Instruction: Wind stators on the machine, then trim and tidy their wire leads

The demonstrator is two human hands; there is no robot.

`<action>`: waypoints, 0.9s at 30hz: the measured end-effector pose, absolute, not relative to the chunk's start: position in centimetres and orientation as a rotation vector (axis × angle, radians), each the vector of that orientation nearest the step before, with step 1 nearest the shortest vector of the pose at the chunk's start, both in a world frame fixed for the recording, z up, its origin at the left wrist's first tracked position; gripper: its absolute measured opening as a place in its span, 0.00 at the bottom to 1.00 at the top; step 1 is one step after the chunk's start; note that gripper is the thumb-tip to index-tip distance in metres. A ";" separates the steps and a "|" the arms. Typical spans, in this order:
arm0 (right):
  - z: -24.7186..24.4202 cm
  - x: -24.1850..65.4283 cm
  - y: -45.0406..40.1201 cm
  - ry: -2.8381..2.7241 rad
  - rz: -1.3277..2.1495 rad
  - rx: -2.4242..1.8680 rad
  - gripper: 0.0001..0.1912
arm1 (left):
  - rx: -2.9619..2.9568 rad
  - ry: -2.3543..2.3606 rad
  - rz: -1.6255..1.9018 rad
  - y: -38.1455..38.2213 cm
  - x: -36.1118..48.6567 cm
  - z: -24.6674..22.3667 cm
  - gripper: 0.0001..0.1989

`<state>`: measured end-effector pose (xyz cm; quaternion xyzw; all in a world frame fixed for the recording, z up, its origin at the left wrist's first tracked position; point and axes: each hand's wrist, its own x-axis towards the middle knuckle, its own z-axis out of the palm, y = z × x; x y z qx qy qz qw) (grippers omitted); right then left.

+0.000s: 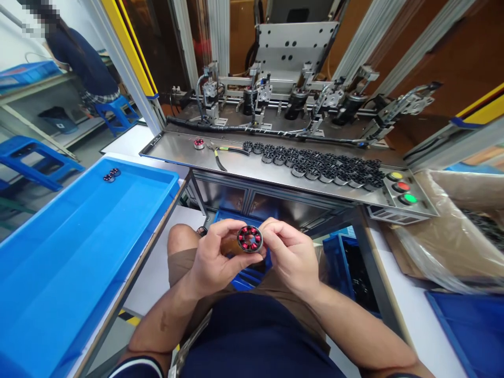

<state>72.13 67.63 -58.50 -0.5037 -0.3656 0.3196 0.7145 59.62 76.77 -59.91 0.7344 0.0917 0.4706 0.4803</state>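
Note:
A round motor stator (250,239) with red wire windings and a dark rim faces me above my lap. My left hand (214,257) grips it, with the thumb below and the index finger over its top left edge. My right hand (293,254) is closed in a pinch against the stator's right edge; what lies between those fingertips is too small to make out. Ahead on the metal ledge lie side cutters (220,152) with dark and yellow-green handles. A single red-wound stator (199,143) sits left of them, and several black stator cores (326,165) stand in rows to the right.
At left is a large blue tray (98,226) with a few wound stators (112,175) inside. A winding machine (291,100) stands behind the ledge. Control buttons (403,186) sit at its right end, beside a plastic-lined box (464,226). Another person (82,58) is at far left.

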 end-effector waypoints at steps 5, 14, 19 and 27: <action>-59.0 71.7 67.8 -0.514 1.049 -0.960 0.19 | 2.016 0.142 1.200 77.1 59.2 -59.5 0.25; -58.7 71.5 67.7 -0.487 1.083 -0.961 0.21 | 2.032 0.119 1.194 77.3 59.0 -59.3 0.23; -58.7 71.5 67.8 -0.504 1.079 -0.976 0.21 | 2.036 0.092 1.177 77.3 58.9 -59.3 0.24; -58.8 71.6 67.7 -0.568 1.034 -1.024 0.21 | 1.979 0.105 1.122 77.3 58.4 -59.4 0.23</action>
